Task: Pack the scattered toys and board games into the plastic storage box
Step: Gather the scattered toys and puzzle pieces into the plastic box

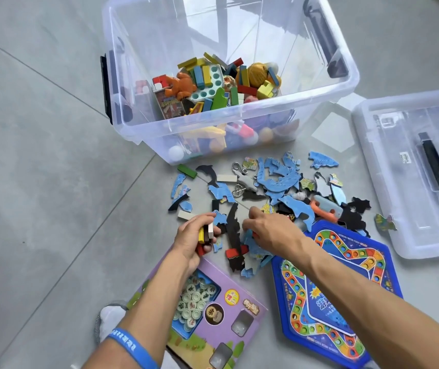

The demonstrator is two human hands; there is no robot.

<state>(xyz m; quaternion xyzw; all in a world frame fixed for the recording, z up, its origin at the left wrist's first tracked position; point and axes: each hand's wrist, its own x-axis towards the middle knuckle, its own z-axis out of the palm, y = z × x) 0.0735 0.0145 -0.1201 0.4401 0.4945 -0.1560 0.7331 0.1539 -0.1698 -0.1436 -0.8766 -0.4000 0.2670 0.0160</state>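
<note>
Lying just ahead of the right hand (269,225), the puzzle pieces (279,179) are spread across the floor before the storage box (213,134); blocks (206,231) are gripped by the left hand (195,235), while the right fingers (253,213) pinch at a piece.

i see my left hand (195,235) gripping a bundle of wooden blocks (205,233) above the floor (40,155). my right hand (267,227) reaches down into the puzzle pieces (279,179), fingers curled among them. far of the pile stands the clear box (239,123), part filled with toys. its lid (423,169) lies right. near me lie a chess box (213,312) and a blue game board (333,294).
</note>
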